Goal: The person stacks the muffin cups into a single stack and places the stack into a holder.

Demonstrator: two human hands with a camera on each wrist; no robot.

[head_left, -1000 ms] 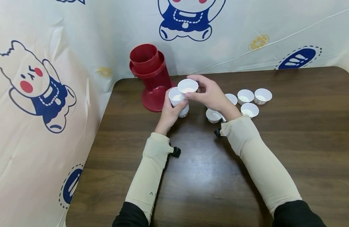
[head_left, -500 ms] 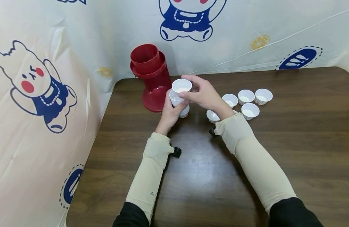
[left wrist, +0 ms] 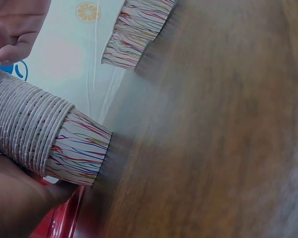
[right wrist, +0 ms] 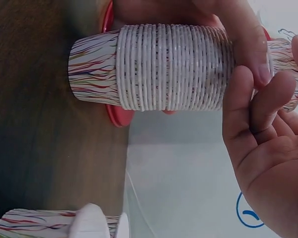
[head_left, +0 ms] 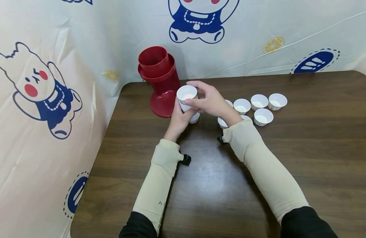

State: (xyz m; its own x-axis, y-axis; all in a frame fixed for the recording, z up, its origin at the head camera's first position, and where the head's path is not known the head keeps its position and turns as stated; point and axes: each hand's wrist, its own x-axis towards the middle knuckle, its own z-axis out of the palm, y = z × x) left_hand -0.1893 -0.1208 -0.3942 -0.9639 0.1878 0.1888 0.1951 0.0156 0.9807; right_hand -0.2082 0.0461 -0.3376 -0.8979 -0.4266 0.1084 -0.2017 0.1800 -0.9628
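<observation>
My left hand (head_left: 178, 120) grips a tall stack of nested paper baking cups (left wrist: 27, 124), white with thin coloured wavy lines. In the right wrist view the stack (right wrist: 174, 67) lies sideways, with the bottom cup's patterned wall (right wrist: 93, 68) exposed at its lower end. Between thumb and fingers, my right hand (head_left: 211, 100) holds a single baking cup (head_left: 187, 92) upright at the top of the stack. From the right wrist, part of that cup (right wrist: 283, 52) shows behind the fingers.
Several loose baking cups (head_left: 263, 116) stand on the brown table (head_left: 218, 185) to the right, some partly hidden by my right arm. A red stand (head_left: 163, 89) with round tubes and a round base is just left of my hands. Printed cloth (head_left: 135, 19) hangs behind.
My right hand has moved left and slightly down, bringing the single cup from beside the stack to right over its top. My left hand stays nearly still around the stack.
</observation>
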